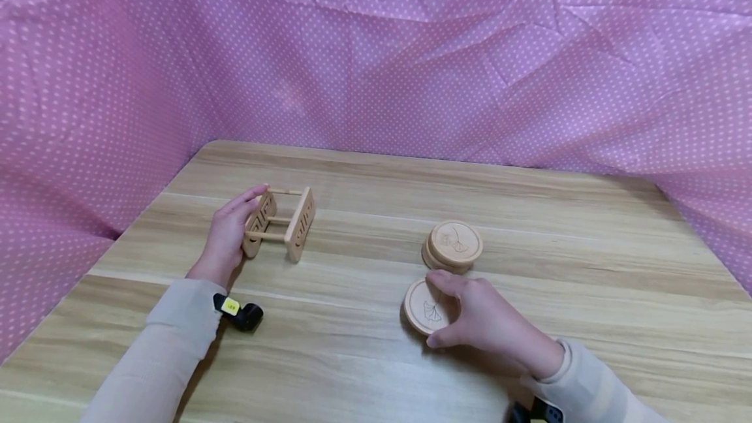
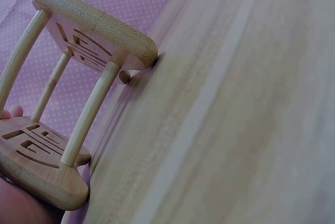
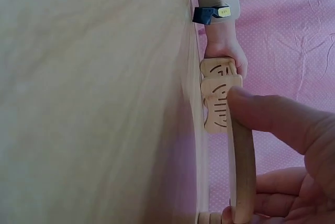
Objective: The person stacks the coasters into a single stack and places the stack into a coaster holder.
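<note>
The right hand (image 1: pixel 487 315) pinches a coaster (image 1: pixel 424 305) at seven o'clock from the stack (image 1: pixel 455 243); the left hand (image 1: pixel 226 234) grips the rack (image 1: pixel 301 224), at ten o'clock from the coaster. A slack pinch could drop it; brushing sideways could topple the stack.

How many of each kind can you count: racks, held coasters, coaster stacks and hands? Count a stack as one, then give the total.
Wooden rack: 1
Held coaster: 1
Coaster stack: 1
Hands, left hand and right hand: 2
Total: 5
</note>
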The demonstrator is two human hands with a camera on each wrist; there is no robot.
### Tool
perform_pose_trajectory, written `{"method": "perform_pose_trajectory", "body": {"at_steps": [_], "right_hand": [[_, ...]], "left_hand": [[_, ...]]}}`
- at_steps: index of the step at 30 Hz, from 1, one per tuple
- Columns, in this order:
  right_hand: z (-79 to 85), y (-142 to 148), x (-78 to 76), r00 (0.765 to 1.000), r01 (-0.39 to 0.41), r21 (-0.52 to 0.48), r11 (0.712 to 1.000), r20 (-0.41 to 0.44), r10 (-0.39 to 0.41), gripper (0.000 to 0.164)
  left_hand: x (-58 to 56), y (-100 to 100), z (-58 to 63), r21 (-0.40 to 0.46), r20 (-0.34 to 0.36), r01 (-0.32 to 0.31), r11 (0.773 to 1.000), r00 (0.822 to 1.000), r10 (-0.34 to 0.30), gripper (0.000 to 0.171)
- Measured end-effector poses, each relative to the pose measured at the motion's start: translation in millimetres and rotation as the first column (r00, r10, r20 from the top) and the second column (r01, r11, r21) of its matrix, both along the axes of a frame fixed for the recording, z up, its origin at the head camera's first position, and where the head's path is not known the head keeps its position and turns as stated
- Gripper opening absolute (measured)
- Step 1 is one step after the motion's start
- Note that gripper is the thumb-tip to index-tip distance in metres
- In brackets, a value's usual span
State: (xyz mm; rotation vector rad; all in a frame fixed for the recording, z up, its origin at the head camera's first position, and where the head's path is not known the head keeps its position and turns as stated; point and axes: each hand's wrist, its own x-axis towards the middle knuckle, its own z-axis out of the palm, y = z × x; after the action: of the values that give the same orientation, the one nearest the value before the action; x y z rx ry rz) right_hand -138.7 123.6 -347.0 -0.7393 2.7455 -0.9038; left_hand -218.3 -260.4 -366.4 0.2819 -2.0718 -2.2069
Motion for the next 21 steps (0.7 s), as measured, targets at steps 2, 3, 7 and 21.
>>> {"method": "perform_pose_trajectory", "body": {"at_steps": [2, 3, 7, 21], "right_hand": [[0.3, 0, -0.4, 1.000, 0.001, -0.005, 1.000, -0.014, -0.001, 0.090], [0.6, 1, -0.7, 1.000, 0.002, -0.009, 1.000, -0.023, -0.002, 0.090], [3.2, 2, -1.7, 0.996, -0.004, -0.012, 1.000, -0.087, 0.003, 0.088], [12.9, 8, -8.9, 0.985, 0.036, -0.021, 0.999, -0.168, -0.039, 0.088]], "left_hand": [[0.3, 0, 0.0, -0.002, -0.003, 0.000, 1.000, 1.000, 0.000, 0.042], [0.6, 0, 0.2, -0.003, -0.002, 0.000, 1.000, 1.000, -0.001, 0.042], [0.3, 0, 0.3, 0.005, 0.000, 0.001, 1.000, 1.000, -0.001, 0.042], [-0.9, -1, -1.3, 0.004, -0.015, 0.009, 1.000, 1.000, -0.009, 0.043]]}}
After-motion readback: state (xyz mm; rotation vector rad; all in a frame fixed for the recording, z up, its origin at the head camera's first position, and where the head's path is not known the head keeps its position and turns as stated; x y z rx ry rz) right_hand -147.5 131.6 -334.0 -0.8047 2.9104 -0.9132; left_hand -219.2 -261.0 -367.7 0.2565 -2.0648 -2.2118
